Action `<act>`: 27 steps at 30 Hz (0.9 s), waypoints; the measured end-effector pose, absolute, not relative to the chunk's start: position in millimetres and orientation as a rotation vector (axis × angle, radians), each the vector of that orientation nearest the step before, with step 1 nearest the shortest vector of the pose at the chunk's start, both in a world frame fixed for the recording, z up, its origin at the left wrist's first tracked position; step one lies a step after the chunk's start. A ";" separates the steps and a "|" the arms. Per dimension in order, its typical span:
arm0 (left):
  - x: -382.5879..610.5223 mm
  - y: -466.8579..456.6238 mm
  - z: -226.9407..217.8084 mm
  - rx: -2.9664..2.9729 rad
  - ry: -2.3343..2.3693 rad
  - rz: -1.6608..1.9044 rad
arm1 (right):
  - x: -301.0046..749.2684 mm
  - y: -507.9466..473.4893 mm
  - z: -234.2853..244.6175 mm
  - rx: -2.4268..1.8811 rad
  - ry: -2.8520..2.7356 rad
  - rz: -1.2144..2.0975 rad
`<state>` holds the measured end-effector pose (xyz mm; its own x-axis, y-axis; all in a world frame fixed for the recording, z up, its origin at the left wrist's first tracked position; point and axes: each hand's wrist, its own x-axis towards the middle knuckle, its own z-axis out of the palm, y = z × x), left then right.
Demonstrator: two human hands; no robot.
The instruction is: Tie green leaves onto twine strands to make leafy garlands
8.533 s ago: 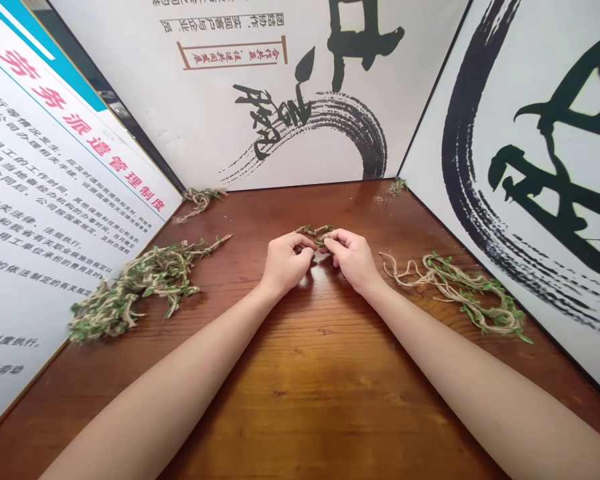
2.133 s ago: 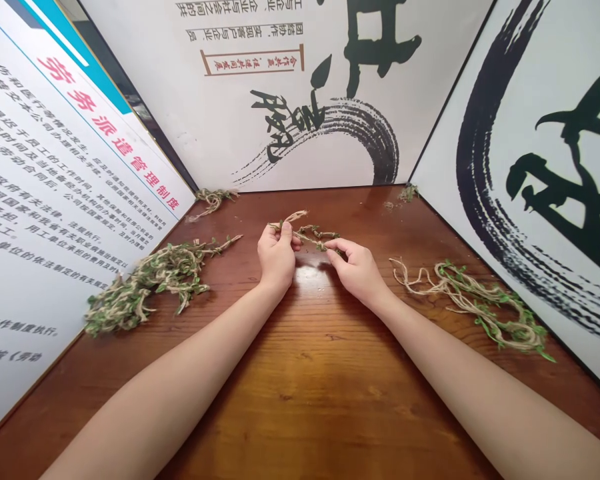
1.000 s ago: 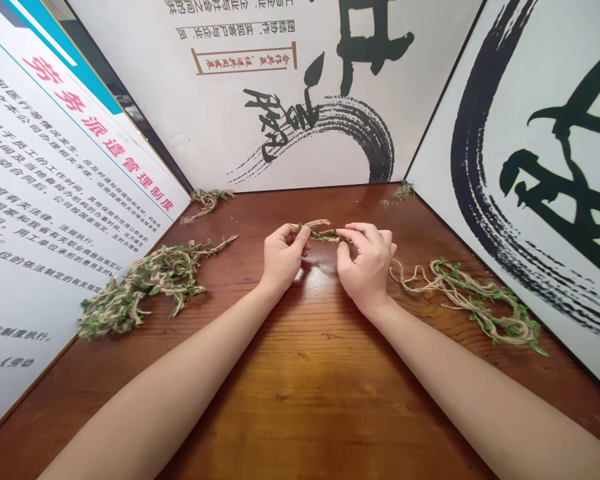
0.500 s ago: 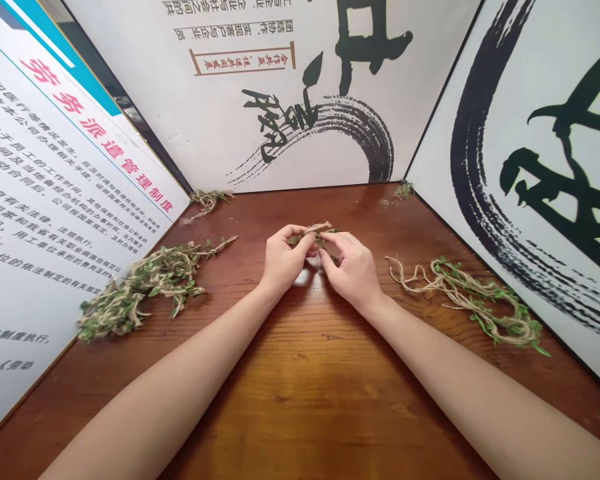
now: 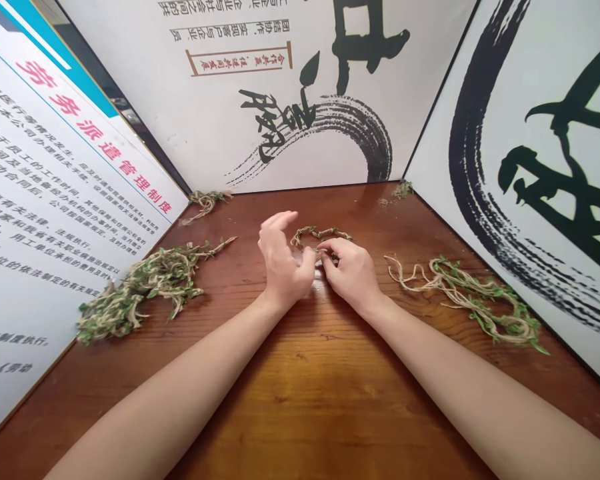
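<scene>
A short piece of jute twine with small green leaves [image 5: 323, 235] lies curled on the brown wooden table [image 5: 310, 373], just beyond my two hands. My right hand [image 5: 350, 270] pinches the near end of this leafy twine between thumb and fingers. My left hand [image 5: 280, 263] is beside it, fingers lifted and spread, with its thumb pressed against the twine at the same spot. Both wrists rest low over the table.
A heap of leafy twine [image 5: 140, 287] lies at the left by a printed board [image 5: 55, 200]. A looser tangle [image 5: 475, 300] lies at the right by a calligraphy panel [image 5: 540, 167]. Small scraps [image 5: 205, 200] sit in the far corners.
My left hand has opened its fingers and lifted them off the twine. The twine piece has dropped from between both hands onto the table, curled beyond my fingers.
</scene>
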<state>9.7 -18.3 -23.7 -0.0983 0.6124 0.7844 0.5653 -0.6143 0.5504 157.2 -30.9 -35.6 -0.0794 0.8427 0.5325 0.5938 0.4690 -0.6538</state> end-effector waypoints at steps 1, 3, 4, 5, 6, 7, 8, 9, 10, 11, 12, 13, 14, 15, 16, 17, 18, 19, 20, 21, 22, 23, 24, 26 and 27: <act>11.1 -21.3 -22.5 2.144 1.258 1.764 | 157.5 -31.2 -35.6 -1.220 -1.795 0.324; 12.9 -22.1 -21.4 2.080 1.131 1.566 | 158.1 -31.4 -35.9 -1.205 -1.839 0.287; 13.2 -20.1 -21.6 1.977 1.091 1.468 | 158.4 -31.3 -36.0 -1.195 -1.858 0.261; 13.2 -17.0 -22.1 1.856 1.052 1.379 | 158.6 -31.2 -36.1 -1.184 -1.866 0.235; 12.9 -13.4 -22.6 1.736 1.013 1.302 | 158.7 -31.1 -36.2 -1.172 -1.859 0.212; 12.3 -9.8 -23.1 1.632 0.977 1.234 | 158.7 -31.1 -36.0 -1.161 -1.836 0.196; 11.6 -6.6 -23.3 1.543 0.945 1.176 | 158.6 -31.1 -35.8 -1.153 -1.803 0.183; 10.7 -4.1 -23.4 1.476 0.927 1.134 | 158.5 -31.2 -35.5 -1.149 -1.771 0.171; 9.9 -2.4 -23.3 1.433 0.923 1.110 | 158.2 -31.4 -35.1 -1.148 -1.744 0.160; 9.0 -1.5 -23.0 1.404 0.925 1.097 | 157.9 -31.6 -34.7 -1.147 -1.727 0.150; 8.2 -1.1 -22.7 1.387 0.929 1.094 | 157.7 -31.7 -34.4 -1.148 -1.718 0.147; 7.5 -1.2 -22.5 1.386 0.934 1.099 | 157.5 -31.7 -34.1 -1.151 -1.714 0.153; 6.8 -1.5 -22.4 1.400 0.939 1.105 | 157.5 -31.6 -33.9 -1.153 -1.708 0.169; 6.3 -1.9 -22.4 1.417 0.941 1.100 | 157.6 -31.4 -33.8 -1.155 -1.696 0.196; 6.0 -2.2 -22.6 1.426 0.938 1.087 | 157.8 -31.1 -33.8 -1.156 -1.679 0.230; 5.8 -2.4 -22.8 1.422 0.930 1.076 | 158.2 -30.7 -33.9 -1.155 -1.656 0.265; 5.9 -2.5 -23.2 1.411 0.917 1.069 | 158.5 -30.3 -33.9 -1.156 -1.629 0.295; 6.1 -2.6 -23.6 1.400 0.903 1.066 | 158.8 -30.0 -33.9 -1.159 -1.601 0.315; 6.6 -2.7 -24.0 1.387 0.892 1.071 | 159.1 -29.6 -33.9 -1.166 -1.574 0.325; 7.1 -2.7 -24.4 1.378 0.885 1.083 | 159.3 -29.4 -33.8 -1.176 -1.554 0.328; 7.7 -2.7 -24.9 1.372 0.883 1.097 | 159.4 -29.1 -33.8 -1.184 -1.541 0.324; 8.2 -2.5 -25.4 1.369 0.885 1.107 | 159.3 -28.8 -33.8 -1.186 -1.535 0.319; 8.6 -2.2 -26.0 1.364 0.890 1.117 | 159.2 -28.4 -34.1 -1.177 -1.536 0.317; 8.6 -0.8 -27.5 1.353 0.912 1.145 | 158.7 -27.4 -35.3 -1.130 -1.553 0.310; 8.1 0.3 -28.4 1.359 0.931 1.159 | 158.3 -26.8 -36.2 -1.102 -1.561 0.301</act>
